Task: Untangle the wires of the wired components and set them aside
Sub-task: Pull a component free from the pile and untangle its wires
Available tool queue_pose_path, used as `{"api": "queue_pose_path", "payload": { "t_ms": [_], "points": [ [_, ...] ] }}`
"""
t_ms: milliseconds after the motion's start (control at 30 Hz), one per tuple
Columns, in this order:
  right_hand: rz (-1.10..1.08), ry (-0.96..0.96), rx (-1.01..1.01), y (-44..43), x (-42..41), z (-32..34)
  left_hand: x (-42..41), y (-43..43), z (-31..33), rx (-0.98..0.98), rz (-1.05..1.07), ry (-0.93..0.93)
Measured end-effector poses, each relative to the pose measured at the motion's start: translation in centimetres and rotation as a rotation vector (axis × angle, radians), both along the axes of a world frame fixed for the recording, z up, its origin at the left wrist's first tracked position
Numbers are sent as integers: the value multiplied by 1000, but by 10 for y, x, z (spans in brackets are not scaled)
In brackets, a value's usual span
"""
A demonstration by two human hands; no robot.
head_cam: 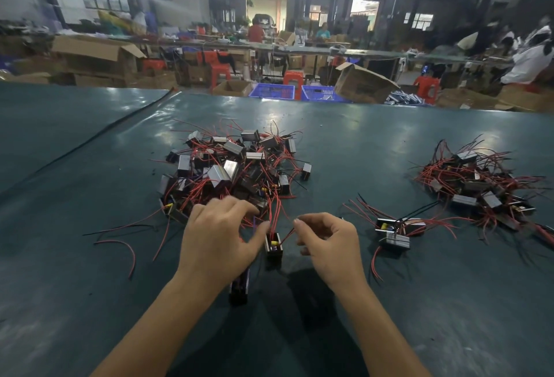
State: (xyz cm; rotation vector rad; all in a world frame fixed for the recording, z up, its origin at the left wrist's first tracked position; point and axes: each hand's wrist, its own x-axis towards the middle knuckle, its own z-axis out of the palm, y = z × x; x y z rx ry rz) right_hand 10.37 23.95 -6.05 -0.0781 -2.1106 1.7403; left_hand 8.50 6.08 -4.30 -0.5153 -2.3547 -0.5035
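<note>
A tangled pile of small black box components with red and black wires (pixel 230 167) lies in the middle of the green table (pixel 90 286). One black component (pixel 273 248) stands between my hands, its red wires running up toward the pile. My left hand (pixel 218 235) reaches over the pile's near edge, fingers curled into the wires, thumb beside that component. My right hand (pixel 326 244) pinches a red wire of that component between thumb and forefinger. Another black component (pixel 239 288) lies partly hidden under my left wrist.
A few separated components (pixel 394 234) lie to the right, and a second heap of wired components (pixel 479 187) sits at the far right. Loose red wires (pixel 126 244) trail left of the pile. Cardboard boxes, blue crates and people at benches are beyond the table.
</note>
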Motion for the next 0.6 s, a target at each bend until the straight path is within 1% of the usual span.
{"api": "queue_pose_path", "payload": {
  "t_ms": [100,200,267,367,433,467,533,600],
  "points": [
    [-55,27,-59,0,-3,-3,2,0,-5,-87,-1,-125],
    [-100,81,-123,1,-6,-4,-1,-2,-6,-71,-2,-221],
    [-129,104,-147,3,-8,-5,-3,-4,-7,48,-45,-309],
    [-155,118,-150,4,-9,-7,-1,-2,-5,415,-150,-440],
    [-167,143,-166,3,-9,-6,-3,0,-1,624,-213,-435],
    [-176,162,-181,3,-9,-5,-5,0,1,700,-233,-433],
    [-189,195,-205,2,-8,-3,-8,-3,4,769,-250,-463],
    [-182,197,-206,1,-6,-2,-9,-5,2,713,-223,-470]
  ]
}}
